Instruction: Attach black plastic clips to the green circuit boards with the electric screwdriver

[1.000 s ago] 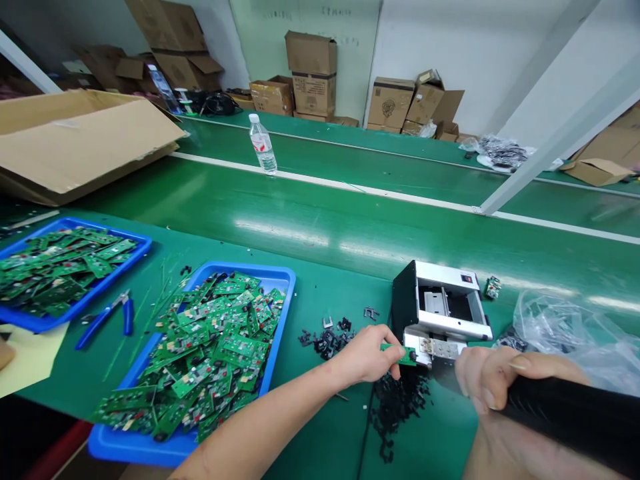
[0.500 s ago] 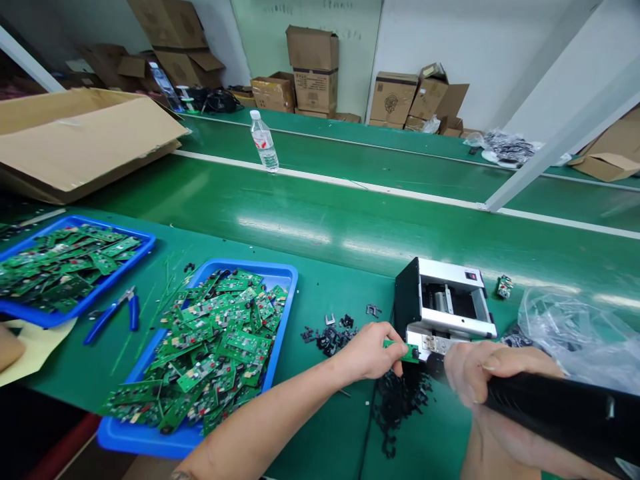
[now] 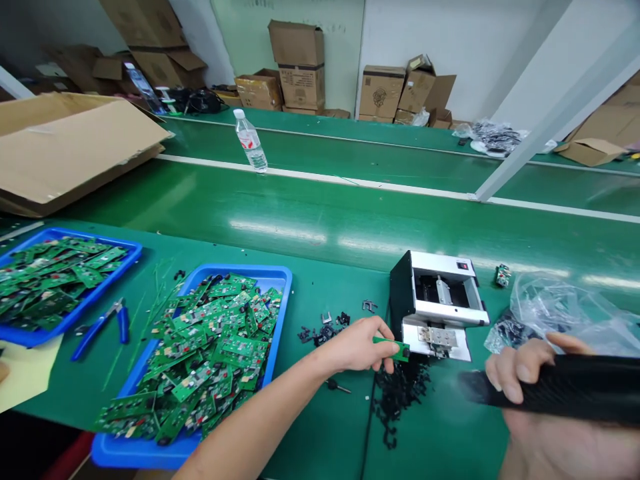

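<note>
My left hand [image 3: 356,348] grips a narrow green circuit board [image 3: 393,348] between fingers and thumb. The board's dark end sits at the front left corner of a metal-and-black benchtop machine [image 3: 435,307], and I cannot tell whether they touch. My right hand [image 3: 520,377] wraps around a long black textured tube [image 3: 560,383] at the lower right, a little way right of the machine. The tube's far end runs out of view.
A blue tray [image 3: 235,270] and a second blue tray [image 3: 65,233] hold many green boards. Blue-handled pliers [image 3: 103,327] lie between them. Black plastic scraps [image 3: 400,393] sit below the machine. A clear plastic bag [image 3: 555,307] lies to the right, beside a green conveyor belt [image 3: 300,213].
My right hand has moved right, away from the machine, with the black tube, leaving the machine's front plate in view. My left hand still has the board, now slightly further left.
</note>
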Motion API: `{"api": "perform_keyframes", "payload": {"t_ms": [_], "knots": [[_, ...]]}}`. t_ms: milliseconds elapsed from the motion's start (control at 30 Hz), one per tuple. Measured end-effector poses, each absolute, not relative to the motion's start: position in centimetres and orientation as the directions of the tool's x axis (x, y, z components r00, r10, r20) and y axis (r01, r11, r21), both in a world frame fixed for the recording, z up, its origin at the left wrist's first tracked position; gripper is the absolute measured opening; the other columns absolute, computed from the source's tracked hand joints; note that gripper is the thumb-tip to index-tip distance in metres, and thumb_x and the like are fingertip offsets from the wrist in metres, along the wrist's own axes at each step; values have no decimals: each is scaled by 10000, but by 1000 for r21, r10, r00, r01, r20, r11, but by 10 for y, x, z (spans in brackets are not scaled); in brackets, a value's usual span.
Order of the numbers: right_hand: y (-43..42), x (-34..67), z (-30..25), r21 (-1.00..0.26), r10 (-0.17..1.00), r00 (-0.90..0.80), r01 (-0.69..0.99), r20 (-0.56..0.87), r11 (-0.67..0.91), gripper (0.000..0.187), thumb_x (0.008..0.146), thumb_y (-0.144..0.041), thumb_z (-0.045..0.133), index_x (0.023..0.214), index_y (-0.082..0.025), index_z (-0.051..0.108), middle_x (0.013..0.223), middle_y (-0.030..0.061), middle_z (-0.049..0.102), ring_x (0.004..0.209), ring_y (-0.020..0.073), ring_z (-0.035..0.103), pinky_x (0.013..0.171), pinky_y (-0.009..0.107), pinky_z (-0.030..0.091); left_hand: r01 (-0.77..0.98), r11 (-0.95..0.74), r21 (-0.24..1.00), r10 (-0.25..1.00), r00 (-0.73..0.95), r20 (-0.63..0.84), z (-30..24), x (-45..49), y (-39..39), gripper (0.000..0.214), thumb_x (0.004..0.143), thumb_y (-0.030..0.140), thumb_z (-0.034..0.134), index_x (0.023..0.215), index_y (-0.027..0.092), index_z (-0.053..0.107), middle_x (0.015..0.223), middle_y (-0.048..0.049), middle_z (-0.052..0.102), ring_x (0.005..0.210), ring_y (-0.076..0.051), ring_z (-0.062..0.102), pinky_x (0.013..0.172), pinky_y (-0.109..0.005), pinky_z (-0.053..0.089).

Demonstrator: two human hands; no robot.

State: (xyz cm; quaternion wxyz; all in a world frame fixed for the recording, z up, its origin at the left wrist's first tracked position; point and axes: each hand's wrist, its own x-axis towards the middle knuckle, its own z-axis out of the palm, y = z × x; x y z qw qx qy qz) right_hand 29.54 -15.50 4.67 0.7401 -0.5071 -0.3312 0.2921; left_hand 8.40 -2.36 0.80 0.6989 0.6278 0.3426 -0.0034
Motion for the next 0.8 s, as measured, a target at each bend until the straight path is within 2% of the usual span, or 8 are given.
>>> {"api": "perform_keyframes", "payload": {"t_ms": [67,167,267,400,467,533,667,800], "knots": [[-163,306,38,-944,717,696,-218,28,249,755,727,-891,261,1008,-280,604,673,-6,522,460,152,463,412,317,387,455,185,871,366,791,-490,12,73,-16,218,835,345,567,956,164,575,746,-22,695,547,-100,519,512,-207,398],[-173,314,17,-958,618,759,-286,-206,33,547,762,-757,425,920,-250,554,761,-7,518,537,146,499,436,297,408,502,81,861,302,811,-501,13,59,-7,235,822,381,601,917,171,647,671,9,633,517,-97,510,513,-214,400],[-183,317,-12,-961,550,789,-233,-276,-148,440,731,-622,604,908,-228,517,808,-7,537,593,150,540,488,314,458,508,60,859,315,807,-500,7,52,-6,302,791,436,653,928,171,695,651,14,592,532,-99,496,515,-214,381],[-197,326,-42,-910,438,868,-36,-234,-413,514,718,-695,594,865,-204,560,712,25,602,658,225,582,628,417,514,467,141,873,378,790,-483,-6,55,-12,397,719,475,738,950,161,665,566,58,482,506,-91,419,489,-212,324],[-201,333,-48,-810,405,895,92,-189,-580,492,675,-674,655,790,-197,621,654,56,617,689,271,578,699,457,490,440,208,874,425,764,-486,-10,58,-15,443,687,467,772,970,166,612,544,90,415,497,-84,381,489,-210,303],[-203,339,-48,-686,417,897,211,-146,-696,476,670,-636,677,809,-182,697,690,97,651,721,304,579,754,488,460,411,233,881,481,739,-472,-11,59,-16,416,680,458,782,903,169,584,554,97,373,519,-77,350,508,-209,284],[-203,339,-44,-499,492,869,405,-51,-766,578,781,-624,555,1051,-150,745,890,147,677,756,320,595,765,504,452,356,177,917,522,756,-394,-9,58,-18,323,785,466,693,800,158,600,608,68,380,596,-84,350,567,-217,286],[-208,320,-34,-434,537,834,533,126,-726,601,850,-577,513,1222,-132,670,982,152,657,861,326,611,807,477,467,342,143,929,468,804,-368,-7,58,-22,282,886,439,577,852,161,615,765,15,579,684,-108,478,636,-226,359]]}}
